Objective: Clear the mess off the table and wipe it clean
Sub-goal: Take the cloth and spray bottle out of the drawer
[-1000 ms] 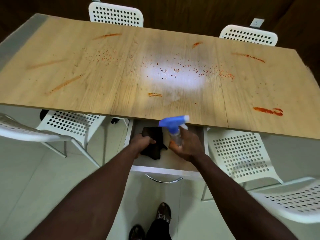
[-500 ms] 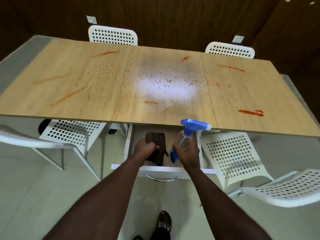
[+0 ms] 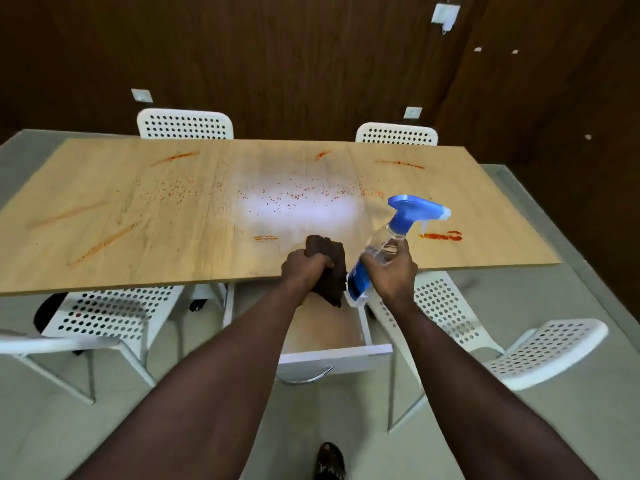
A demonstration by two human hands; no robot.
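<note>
Blue nozzle (image 3: 415, 211) tilted right, gripping spray bottle (image 3: 386, 244) in right hand (image 3: 391, 273); clenching dark cloth (image 3: 327, 252) in left hand (image 3: 304, 271); holding both above stained table (image 3: 173, 220) edge and open drawer (image 3: 332, 355).

I'm facing a dark wood-panel wall (image 3: 277, 57) w/ white sockets (image 3: 142, 95); white perforated chairs (image 3: 184, 116) are sitting on pale floor (image 3: 52, 438).

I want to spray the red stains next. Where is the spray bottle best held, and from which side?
Take the spray bottle at the narrow neck just under its blue head, coming from the back, opposite the nozzle, so a finger falls on the white trigger. The right hand holds the clear body lower down, too far from it.
</note>
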